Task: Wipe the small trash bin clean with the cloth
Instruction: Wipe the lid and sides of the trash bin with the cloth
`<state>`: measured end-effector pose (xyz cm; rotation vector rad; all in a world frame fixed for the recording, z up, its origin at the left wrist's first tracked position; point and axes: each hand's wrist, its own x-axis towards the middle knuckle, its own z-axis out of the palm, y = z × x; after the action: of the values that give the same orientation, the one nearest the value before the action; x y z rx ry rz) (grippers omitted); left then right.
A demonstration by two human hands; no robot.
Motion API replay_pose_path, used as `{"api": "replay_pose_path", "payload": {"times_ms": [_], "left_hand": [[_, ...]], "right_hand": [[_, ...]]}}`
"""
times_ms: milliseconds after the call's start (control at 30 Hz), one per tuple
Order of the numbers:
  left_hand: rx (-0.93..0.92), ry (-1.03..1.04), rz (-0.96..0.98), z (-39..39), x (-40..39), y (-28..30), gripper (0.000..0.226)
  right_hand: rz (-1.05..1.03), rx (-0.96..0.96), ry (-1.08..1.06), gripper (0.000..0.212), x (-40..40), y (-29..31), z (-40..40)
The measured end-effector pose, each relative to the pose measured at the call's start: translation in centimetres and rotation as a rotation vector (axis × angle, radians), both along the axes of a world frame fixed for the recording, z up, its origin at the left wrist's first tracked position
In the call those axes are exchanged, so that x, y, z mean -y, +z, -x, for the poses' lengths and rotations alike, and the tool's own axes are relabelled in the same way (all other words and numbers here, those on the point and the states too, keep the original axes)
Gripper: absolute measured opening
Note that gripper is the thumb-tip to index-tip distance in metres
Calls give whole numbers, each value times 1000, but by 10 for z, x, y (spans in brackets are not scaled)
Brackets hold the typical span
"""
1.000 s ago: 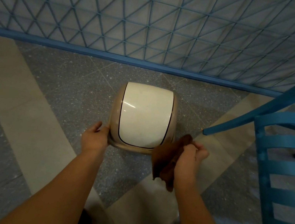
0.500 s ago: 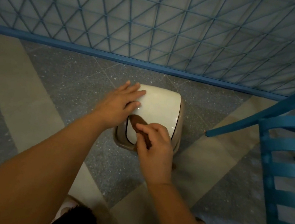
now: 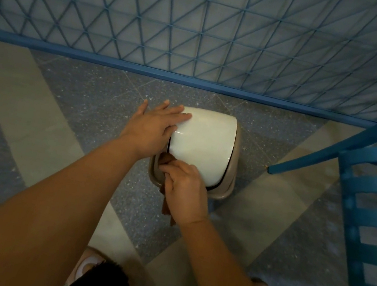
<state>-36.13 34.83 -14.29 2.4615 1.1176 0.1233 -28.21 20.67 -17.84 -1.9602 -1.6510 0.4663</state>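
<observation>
Small trash bin [image 3: 221, 185] on tiled floor [image 3: 69, 103], white swing lid [image 3: 202, 142] up. Left hand [image 3: 152, 129] flat on lid at 9 o'clock, fingers straight; right hand [image 3: 184, 192] grips brown cloth [image 3: 165, 207] at rim, 6 o'clock. Blue chair [image 3: 368, 223] at 3 o'clock.

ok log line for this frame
left hand: flat on bin lid | right hand: holds cloth at bin rim | phase: wiping

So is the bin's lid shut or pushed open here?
Pushed open: the left hand tilts the lid, leaving a gap at the bin rim.
</observation>
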Motion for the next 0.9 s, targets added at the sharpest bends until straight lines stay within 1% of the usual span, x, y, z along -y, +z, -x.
{"api": "replay_pose_path", "payload": {"times_ms": [67,133,233,333,367,433,500,600,667,733,800,833,900], "left_hand": [[-2,-1,-7,0,0,0,44],[9,-3,-13,0,1,0,44],[15,-9,-24,1,2,-2,44],[-10,-14,-25,1,1,-2,44],[-18,-18,-19,1,1,-1,46],[-34,-26,1,2,1,-2,57],[-41,-22,13,1,2,-3,65],[-33,-15,6,1,3,-3,67],[-39,-26,-5,1,2,-4,67],[-38,-34,-7,1,-1,-4,67],[-39,-48,-11,0,0,-4,68],[-38,-62,-13,-2,1,-5,68],[-38,-78,-18,-5,5,-6,68]], "right_hand": [[54,-1,7,22,9,-5,1],[66,5,-24,24,16,-8,2],[147,-49,-54,25,18,-6,4],[248,-103,-149,24,27,-4,-3],[250,-101,-197,24,30,-3,-6],[178,-54,-262,32,31,-1,-6],[140,-57,-189,38,27,1,2],[170,-51,-9,40,23,-3,11],[131,70,34,41,28,-10,0],[166,121,55,50,41,-10,-21],[186,133,46,58,53,-14,-47],[185,137,25,59,58,-13,-60],[122,165,-63,49,66,-10,-82]]}}
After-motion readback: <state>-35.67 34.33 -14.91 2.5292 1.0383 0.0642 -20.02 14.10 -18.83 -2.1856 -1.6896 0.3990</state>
